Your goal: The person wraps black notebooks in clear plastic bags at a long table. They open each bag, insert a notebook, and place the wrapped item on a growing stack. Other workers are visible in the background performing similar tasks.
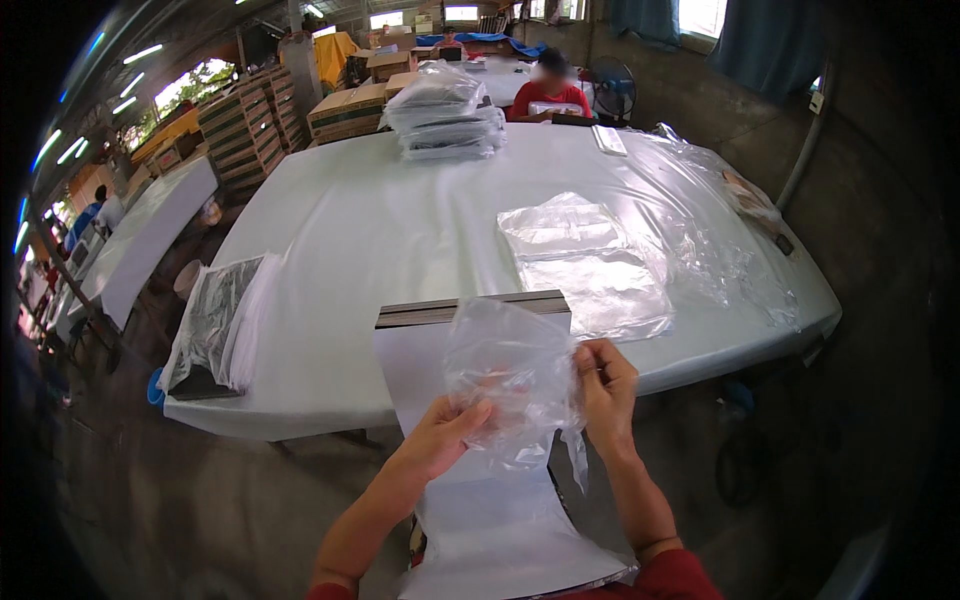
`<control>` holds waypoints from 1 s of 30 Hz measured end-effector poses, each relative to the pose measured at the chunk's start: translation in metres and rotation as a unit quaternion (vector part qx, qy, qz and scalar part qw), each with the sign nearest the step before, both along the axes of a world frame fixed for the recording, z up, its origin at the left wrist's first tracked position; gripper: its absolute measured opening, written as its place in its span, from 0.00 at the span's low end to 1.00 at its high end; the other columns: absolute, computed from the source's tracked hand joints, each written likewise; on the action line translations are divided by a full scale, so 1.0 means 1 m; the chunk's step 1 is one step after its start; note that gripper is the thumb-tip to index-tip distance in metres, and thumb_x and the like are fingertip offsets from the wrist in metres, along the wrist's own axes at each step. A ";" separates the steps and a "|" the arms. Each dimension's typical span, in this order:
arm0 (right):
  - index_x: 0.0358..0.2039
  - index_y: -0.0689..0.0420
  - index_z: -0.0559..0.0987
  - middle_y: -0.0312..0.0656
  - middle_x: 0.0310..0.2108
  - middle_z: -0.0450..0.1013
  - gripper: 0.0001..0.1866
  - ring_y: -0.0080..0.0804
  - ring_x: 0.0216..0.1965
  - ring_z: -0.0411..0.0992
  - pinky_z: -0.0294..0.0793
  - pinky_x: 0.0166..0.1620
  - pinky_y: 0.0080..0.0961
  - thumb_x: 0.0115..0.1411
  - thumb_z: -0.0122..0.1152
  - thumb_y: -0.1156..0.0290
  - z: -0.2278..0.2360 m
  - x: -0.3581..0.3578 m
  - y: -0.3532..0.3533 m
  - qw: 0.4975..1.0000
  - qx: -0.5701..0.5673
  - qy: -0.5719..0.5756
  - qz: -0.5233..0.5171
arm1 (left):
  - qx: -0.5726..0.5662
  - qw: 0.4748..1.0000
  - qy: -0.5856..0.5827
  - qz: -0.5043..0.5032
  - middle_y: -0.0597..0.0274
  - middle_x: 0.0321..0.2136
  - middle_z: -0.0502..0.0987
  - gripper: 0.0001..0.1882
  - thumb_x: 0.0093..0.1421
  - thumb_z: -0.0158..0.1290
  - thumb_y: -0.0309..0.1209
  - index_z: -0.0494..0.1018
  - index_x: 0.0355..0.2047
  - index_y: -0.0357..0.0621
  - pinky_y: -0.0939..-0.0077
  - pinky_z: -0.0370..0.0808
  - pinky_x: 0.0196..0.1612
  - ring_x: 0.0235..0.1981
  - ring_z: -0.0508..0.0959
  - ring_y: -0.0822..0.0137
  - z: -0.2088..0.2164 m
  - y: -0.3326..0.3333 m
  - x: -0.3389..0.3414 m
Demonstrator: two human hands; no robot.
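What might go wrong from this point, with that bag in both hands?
1. The clear plastic bag looks thin and crumpled between the left hand and right hand; a hard tug might tear it.
2. Its loose strip dangles below the right hand and could snag.
3. The dark-edged stack sits by the table's near edge, so a bump might shift it.

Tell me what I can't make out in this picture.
All in the head view:
Left hand: its fingertips are blurred by the clear plastic bag in front of them.
Right sleeve: cut off by the lower edge.
Wrapped bundles at the back: contents obscured by shiny plastic and distance.
Person at far left: too small to tell what they're doing.
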State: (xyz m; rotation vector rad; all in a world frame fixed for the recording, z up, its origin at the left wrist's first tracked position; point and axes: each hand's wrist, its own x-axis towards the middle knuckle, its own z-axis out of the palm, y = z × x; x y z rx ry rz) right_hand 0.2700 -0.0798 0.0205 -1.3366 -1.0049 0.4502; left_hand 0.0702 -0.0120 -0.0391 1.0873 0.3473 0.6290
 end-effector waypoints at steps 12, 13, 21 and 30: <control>0.28 0.63 0.73 0.27 0.20 0.62 0.11 0.11 0.22 0.55 0.55 0.24 0.12 0.63 0.51 0.69 -0.024 0.006 -0.010 0.990 0.052 0.010 -0.129 | -0.009 1.000 0.020 0.020 0.53 0.60 0.59 0.28 0.67 0.38 0.39 0.48 0.63 0.39 0.74 0.61 0.56 0.57 0.63 0.67 0.000 0.004 -0.009; 0.28 0.63 0.73 0.27 0.20 0.62 0.11 0.11 0.22 0.56 0.55 0.24 0.12 0.63 0.51 0.69 -0.027 0.006 -0.011 0.990 0.049 0.010 -0.129 | 0.025 0.998 0.049 0.025 0.53 0.59 0.60 0.28 0.67 0.38 0.38 0.49 0.62 0.38 0.76 0.61 0.55 0.56 0.64 0.69 0.000 0.005 -0.010; 0.29 0.62 0.74 0.31 0.22 0.66 0.05 0.16 0.24 0.61 0.60 0.27 0.15 0.59 0.55 0.74 -0.038 0.011 -0.015 0.989 0.020 -0.050 -0.135 | 0.022 0.992 0.114 0.040 0.59 0.52 0.69 0.22 0.66 0.42 0.35 0.62 0.56 0.34 0.80 0.64 0.50 0.49 0.68 0.73 -0.003 0.004 -0.013; 0.35 0.56 0.77 0.39 0.45 0.67 0.15 0.37 0.47 0.64 0.65 0.49 0.35 0.44 0.63 0.80 -0.008 -0.006 -0.019 0.874 0.169 -0.438 0.124 | -0.072 0.997 0.036 0.019 0.54 0.47 0.72 0.23 0.65 0.44 0.36 0.64 0.51 0.26 0.72 0.67 0.53 0.49 0.71 0.66 0.015 -0.006 0.000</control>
